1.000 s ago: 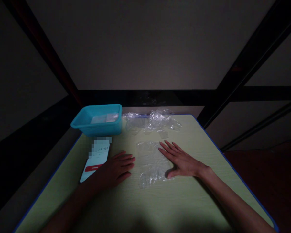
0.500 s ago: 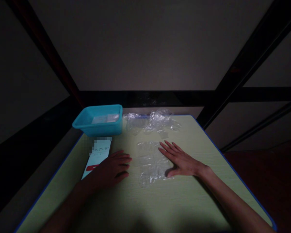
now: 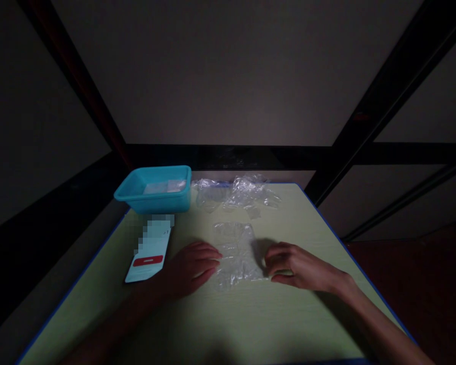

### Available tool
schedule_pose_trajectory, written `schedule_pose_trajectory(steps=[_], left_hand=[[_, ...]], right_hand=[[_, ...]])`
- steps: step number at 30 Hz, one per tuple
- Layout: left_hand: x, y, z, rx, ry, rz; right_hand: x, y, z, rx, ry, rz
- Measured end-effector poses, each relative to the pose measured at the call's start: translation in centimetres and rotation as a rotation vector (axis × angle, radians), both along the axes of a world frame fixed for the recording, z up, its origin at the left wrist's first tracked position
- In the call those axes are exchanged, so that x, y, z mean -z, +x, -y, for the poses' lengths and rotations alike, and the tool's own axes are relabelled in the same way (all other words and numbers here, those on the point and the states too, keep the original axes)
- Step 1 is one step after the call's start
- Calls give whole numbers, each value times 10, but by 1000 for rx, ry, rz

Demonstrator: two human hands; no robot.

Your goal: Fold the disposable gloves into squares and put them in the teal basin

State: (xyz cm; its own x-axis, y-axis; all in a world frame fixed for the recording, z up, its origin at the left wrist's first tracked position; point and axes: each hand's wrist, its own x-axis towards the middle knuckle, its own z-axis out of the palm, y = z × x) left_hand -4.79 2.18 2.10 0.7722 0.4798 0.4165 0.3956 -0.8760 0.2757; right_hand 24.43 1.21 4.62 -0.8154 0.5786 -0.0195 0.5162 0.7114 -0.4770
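Observation:
A thin, creased clear plastic bag (image 3: 235, 256) lies flat on the table between my hands. My left hand (image 3: 195, 266) rests palm down at its left edge, fingers stretched out and fingertips at the plastic. At the opposite edge, my right hand (image 3: 294, 264) is curled, with thumb and index fingertips close together at the bag's lower right corner. The curled fingers partly hide the contact there. More crumpled clear plastic (image 3: 249, 191) is heaped at the back of the table.
A turquoise plastic basket (image 3: 159, 204) with whitish flat pieces inside stands at the back left of the table (image 3: 228, 324). In front of it lies a phone (image 3: 152, 248) with a lit, partly blurred-out screen. A wall (image 3: 228, 76) rises behind the table.
My right hand has gone from flat and spread on the plastic to curled at its right edge. My left hand has slid right, to the plastic's left edge, uncovering more of the phone.

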Motion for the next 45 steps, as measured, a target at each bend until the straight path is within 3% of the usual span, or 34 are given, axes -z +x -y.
schedule_pose_trajectory(steps=[4, 9, 19, 26, 35, 45], left_hand=[[4, 23, 6, 92, 27, 76], [12, 40, 12, 97, -21, 76], [22, 50, 17, 44, -130, 89], [25, 50, 19, 9, -149, 122], [30, 51, 19, -31, -148, 92], [27, 53, 21, -61, -156, 47]], right_hand=[[8, -3, 2, -15, 55, 6], [11, -3, 2, -51, 148, 19], [20, -5, 5, -75, 443, 100], [21, -9, 8, -68, 540, 96], [18, -6, 9, -47, 527, 50], [21, 3, 9, 9, 172, -102]])
